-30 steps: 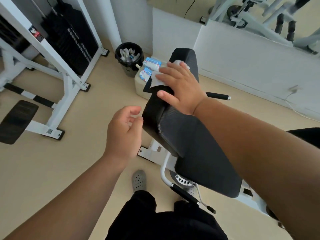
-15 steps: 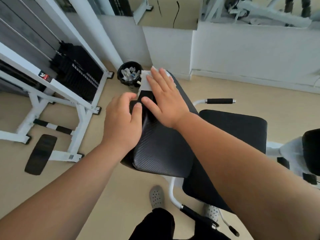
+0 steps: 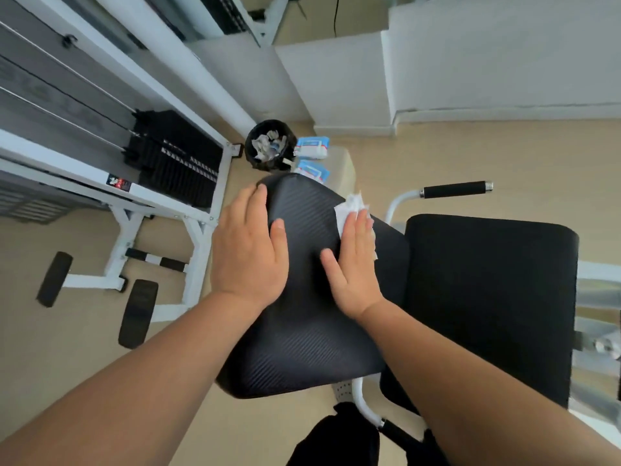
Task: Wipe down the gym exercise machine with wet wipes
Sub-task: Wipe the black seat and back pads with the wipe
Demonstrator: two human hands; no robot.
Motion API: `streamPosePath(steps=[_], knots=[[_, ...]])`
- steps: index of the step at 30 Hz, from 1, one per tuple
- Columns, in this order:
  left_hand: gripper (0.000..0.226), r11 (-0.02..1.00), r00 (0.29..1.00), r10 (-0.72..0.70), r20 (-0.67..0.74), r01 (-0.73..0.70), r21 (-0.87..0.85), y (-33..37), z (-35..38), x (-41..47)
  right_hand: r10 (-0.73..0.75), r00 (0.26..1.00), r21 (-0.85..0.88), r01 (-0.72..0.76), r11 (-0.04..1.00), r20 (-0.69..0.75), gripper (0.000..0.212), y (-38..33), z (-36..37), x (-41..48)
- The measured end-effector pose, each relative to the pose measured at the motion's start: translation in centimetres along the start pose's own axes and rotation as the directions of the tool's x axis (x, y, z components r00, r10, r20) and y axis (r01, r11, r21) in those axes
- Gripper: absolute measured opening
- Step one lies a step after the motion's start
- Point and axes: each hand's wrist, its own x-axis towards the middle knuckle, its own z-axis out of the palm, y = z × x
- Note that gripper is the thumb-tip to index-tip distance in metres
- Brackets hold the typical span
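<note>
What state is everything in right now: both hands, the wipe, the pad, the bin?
Left hand: flat, resting on the pad at its left edge.
Right hand: flat, pressing the wipe onto the pad.
Wipe: crumpled, partly under the right fingers.
Pad: black, both hands on it.
Bin: open, holding crumpled waste.

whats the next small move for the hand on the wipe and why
Probably draw the right hand and wet wipe toward the body along the black pad: the wipe lies at the pad's far right, and the left hand braces its left edge.
</note>
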Motion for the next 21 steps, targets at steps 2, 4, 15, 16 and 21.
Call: streamPosePath(steps=[2, 4, 15, 16, 21], knots=[[0.057, 1.0, 1.0, 0.0, 0.007, 0.0, 0.0, -0.2, 0.2, 0.1, 0.02, 1.0, 0.09, -0.02, 0.996, 0.003, 0.094, -3.1, -0.3, 1.5], [0.057, 1.0, 1.0, 0.003, 0.016, -0.002, -0.013, -0.4, 0.3, 0.2, -0.159, 0.987, 0.086, 0.159, 0.984, -0.007, 0.092, -5.5, -0.3, 1.3], [0.055, 0.995, 1.0, 0.01, -0.028, -0.013, -0.098, -0.7, 0.3, 0.2, 0.046, 0.998, 0.054, -0.048, 0.997, 0.043, 0.096, 1.3, -0.1, -0.7], [0.054, 0.995, 0.999, 0.015, -0.039, -0.018, -0.098, -0.8, 0.3, 0.3, 0.058, 0.998, 0.071, -0.06, 0.996, 0.027, 0.097, -0.2, -0.7, 1.3], [0.057, 0.979, 0.994, 0.069, -0.083, -0.083, -0.184, -1.4, 0.4, 0.2, -0.342, 0.94, -0.029, 0.342, 0.939, 0.009, 0.096, -4.6, -0.3, 0.1]])
